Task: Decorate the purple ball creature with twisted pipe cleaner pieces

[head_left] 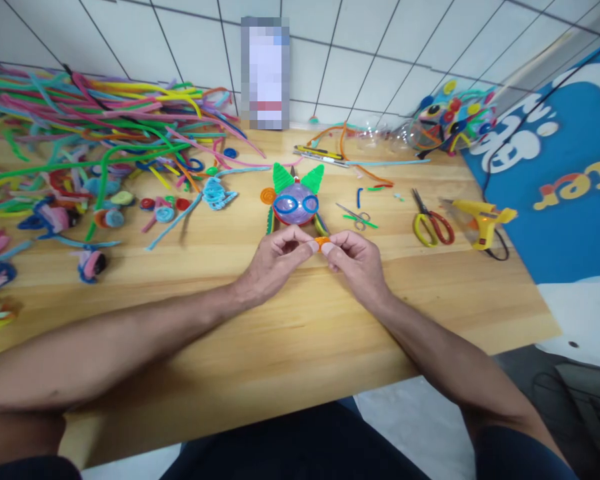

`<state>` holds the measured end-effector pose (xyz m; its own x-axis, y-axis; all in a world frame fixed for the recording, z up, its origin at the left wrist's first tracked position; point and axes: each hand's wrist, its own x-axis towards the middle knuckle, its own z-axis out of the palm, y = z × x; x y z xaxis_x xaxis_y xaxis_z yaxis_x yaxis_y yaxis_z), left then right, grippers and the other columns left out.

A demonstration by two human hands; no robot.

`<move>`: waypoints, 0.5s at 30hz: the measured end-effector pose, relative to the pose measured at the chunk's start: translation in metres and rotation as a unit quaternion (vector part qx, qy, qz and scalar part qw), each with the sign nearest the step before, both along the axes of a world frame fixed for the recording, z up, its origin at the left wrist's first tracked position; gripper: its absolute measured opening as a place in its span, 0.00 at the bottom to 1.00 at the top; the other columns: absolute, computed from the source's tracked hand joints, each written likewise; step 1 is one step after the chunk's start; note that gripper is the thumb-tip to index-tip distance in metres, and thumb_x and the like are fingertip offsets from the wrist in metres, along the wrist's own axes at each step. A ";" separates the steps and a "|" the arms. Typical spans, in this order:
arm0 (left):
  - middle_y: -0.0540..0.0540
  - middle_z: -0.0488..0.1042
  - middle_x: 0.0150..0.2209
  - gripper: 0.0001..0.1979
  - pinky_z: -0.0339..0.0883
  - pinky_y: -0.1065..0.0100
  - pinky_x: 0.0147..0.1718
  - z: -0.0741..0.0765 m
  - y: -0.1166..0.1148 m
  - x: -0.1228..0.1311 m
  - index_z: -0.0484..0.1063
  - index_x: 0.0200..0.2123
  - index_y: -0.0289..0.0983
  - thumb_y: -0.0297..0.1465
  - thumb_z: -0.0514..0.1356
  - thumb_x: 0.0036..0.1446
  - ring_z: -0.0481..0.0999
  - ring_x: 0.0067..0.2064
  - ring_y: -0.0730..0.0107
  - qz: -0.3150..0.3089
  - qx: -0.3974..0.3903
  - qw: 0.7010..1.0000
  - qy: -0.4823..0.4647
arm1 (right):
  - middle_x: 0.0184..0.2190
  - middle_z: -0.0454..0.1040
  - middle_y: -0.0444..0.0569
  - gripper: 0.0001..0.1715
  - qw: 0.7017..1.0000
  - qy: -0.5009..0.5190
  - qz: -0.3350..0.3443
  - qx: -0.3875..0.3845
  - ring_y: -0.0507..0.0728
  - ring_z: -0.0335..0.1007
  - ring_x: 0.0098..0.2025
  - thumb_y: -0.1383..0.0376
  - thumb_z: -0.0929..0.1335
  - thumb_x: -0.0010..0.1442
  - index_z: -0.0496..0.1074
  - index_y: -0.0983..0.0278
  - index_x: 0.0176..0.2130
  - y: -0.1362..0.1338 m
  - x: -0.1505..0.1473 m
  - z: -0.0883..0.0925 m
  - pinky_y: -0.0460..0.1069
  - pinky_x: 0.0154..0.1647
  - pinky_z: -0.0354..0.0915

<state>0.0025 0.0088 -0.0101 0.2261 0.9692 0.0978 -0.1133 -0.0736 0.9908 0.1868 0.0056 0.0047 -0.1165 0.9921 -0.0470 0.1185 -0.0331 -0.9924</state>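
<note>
My left hand (275, 257) and my right hand (356, 257) meet over the middle of the wooden table (290, 333). Both pinch a small orange pipe-cleaner coil (322, 243) between fingertips. Just behind them lies a purple ball craft (295, 202) with green ears, blue pipe-cleaner glasses and an orange spiral at its left side. Both hands are closed on the coil.
A big heap of coloured pipe cleaners (90, 133) covers the table's left. Red-and-yellow scissors (431, 223), small scissors (356, 216) and a yellow glue gun (481, 217) lie right. Another decorated craft (450, 117) sits at the back right, a utility knife (318, 154) behind the ball.
</note>
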 end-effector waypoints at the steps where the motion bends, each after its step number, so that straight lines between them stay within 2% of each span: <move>1: 0.50 0.76 0.30 0.18 0.65 0.68 0.34 0.000 0.000 0.000 0.77 0.33 0.37 0.46 0.70 0.60 0.69 0.31 0.73 -0.001 -0.001 1.000 -0.003 | 0.21 0.68 0.39 0.22 1.000 0.002 -0.001 -0.001 0.49 0.58 0.23 0.47 0.78 0.56 0.73 0.60 0.31 0.000 0.000 0.000 0.48 0.26 0.59; 9: 0.52 0.74 0.28 0.17 0.66 0.68 0.35 0.002 0.000 0.002 0.74 0.31 0.38 0.44 0.70 0.60 0.69 0.31 0.74 0.003 -0.005 1.000 -0.029 | 0.24 0.71 0.40 0.22 0.999 0.031 0.011 -0.008 0.50 0.61 0.25 0.47 0.78 0.55 0.75 0.60 0.35 -0.002 -0.001 0.001 0.47 0.26 0.60; 15: 0.52 0.74 0.28 0.18 0.67 0.68 0.35 0.003 0.000 0.002 0.75 0.32 0.38 0.46 0.71 0.59 0.70 0.31 0.73 -0.005 -0.015 0.999 -0.036 | 0.22 0.69 0.39 0.19 1.000 0.030 0.006 0.000 0.50 0.61 0.24 0.50 0.77 0.58 0.73 0.60 0.32 -0.002 -0.001 -0.002 0.48 0.27 0.60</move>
<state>0.0049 0.0085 -0.0076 0.2284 0.9698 0.0854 -0.1842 -0.0430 0.9819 0.1859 0.0036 0.0028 -0.1304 0.9907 -0.0402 0.0591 -0.0327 -0.9977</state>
